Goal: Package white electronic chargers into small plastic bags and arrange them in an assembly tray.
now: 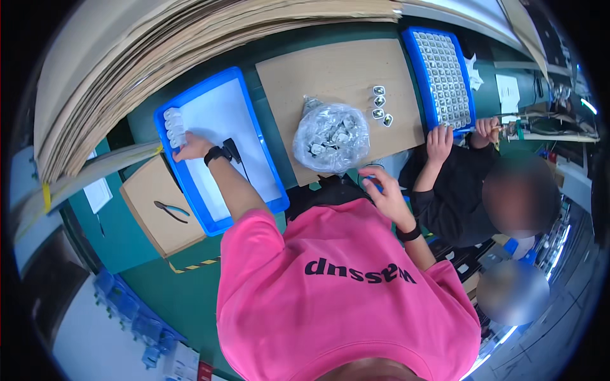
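My left hand reaches into the left end of a blue-rimmed tray with a white bottom. Its thumb and fingers close around the near end of a row of small white plastic parts. My right hand is curled in front of my body, around a small blue object mostly hidden by the fingers. Between the hands, a clear plastic bag full of small white and grey parts rests on a cardboard sheet. Several similar parts lie loose right of the bag.
On the right stands another blue tray filled with rows of small parts; a co-worker's hands are at its near end. Stacked cardboard lines the far edge. Pliers lie in a cardboard box lid at the left.
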Motion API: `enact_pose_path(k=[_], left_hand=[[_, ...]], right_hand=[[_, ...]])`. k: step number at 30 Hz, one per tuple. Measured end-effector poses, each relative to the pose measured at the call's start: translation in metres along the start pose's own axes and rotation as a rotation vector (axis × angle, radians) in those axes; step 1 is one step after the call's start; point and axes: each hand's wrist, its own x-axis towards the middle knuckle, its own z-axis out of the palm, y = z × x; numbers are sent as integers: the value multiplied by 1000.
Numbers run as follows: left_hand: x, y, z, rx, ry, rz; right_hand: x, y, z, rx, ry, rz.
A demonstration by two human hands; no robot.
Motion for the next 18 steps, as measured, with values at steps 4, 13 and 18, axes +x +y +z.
enact_pose_path(k=[4,13,18], left_hand=[[89,-46,-59,-544,-131,-2],[-243,100,-133,262,-1745,1113],[-279,65,-116,638,-1610,1316]], right_hand=[[35,-8,-2,-114,-24,-384],[121,185,-43,-369,563,-22],[116,182,-34,-269,437,75]])
